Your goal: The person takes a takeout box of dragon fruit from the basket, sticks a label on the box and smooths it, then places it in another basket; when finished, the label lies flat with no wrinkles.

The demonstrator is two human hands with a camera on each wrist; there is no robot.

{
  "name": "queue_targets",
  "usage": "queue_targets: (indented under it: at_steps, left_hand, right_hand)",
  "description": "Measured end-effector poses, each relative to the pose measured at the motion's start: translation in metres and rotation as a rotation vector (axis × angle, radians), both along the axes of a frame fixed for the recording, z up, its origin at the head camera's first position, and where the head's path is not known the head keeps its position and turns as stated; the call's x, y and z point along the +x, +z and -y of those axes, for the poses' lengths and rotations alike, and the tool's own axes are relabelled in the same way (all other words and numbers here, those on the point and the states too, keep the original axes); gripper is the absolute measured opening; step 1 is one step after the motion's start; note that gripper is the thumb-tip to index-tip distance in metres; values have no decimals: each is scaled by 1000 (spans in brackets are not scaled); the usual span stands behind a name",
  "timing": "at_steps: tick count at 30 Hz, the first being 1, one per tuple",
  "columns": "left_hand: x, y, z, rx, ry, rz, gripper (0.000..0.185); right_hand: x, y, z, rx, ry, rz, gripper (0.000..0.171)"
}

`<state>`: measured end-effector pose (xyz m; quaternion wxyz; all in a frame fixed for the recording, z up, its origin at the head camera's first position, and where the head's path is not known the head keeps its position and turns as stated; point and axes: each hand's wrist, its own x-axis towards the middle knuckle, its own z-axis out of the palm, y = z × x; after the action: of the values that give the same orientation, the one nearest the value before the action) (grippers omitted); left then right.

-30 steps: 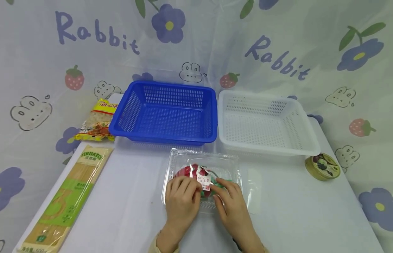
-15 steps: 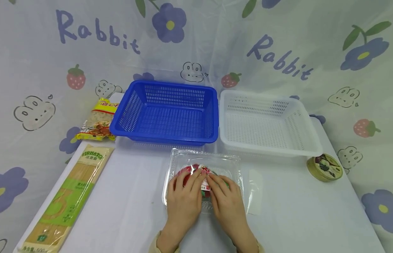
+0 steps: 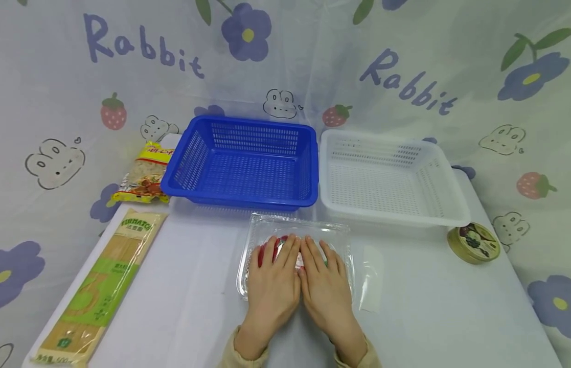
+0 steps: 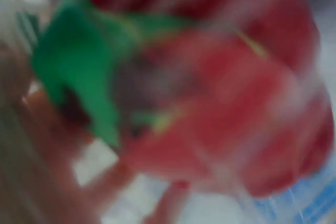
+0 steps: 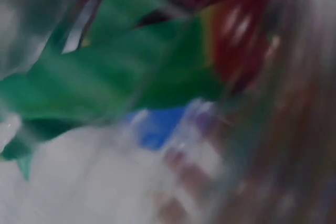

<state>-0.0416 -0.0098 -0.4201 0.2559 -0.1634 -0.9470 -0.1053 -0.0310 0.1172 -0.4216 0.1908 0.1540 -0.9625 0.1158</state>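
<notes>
Starting at nine o'clock on the table, we see a long spaghetti packet and, beyond it at ten o'clock, a yellow noodle bag. At eleven o'clock sits the blue basket. At the centre, near us, lies the clear clamshell box with a red, green-leafed fruit inside, probably a dragon fruit, though both wrist views are too blurred to be sure. Our left hand and right hand lie side by side on its lid, fingers straight and flat, pressing down and gripping nothing. We judge the box light, thin and springy, slick under the palm and easy to dent, so its stiffer rim edges at three and nine o'clock offer the best hold. At one o'clock is the white basket, and at three o'clock a small round tin.
</notes>
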Motion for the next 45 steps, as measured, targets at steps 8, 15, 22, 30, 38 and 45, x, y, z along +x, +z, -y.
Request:
queue_targets:
  at_steps: [8, 15, 22, 30, 38, 45]
  left_hand:
    - [2, 1, -2, 44, 93, 71, 49]
    - [5, 5, 13, 156, 207, 245, 57]
    - [5, -4, 51, 270, 163, 394, 65]
    - [11, -20, 73, 569, -57, 501, 68]
    - [12, -20, 66, 858, -155, 616, 62]
    - [5, -12, 65, 772, -138, 541, 57]
  right_hand:
    - [-1, 4, 5, -25, -79, 107, 47]
    - [3, 6, -6, -67, -208, 226, 57]
    - [9, -3, -37, -290, -184, 328, 58]
    - [19, -23, -58, -665, -73, 431, 55]
    - [26, -34, -70, -699, 67, 420, 91]
    - [28, -33, -66, -591, 158, 324, 112]
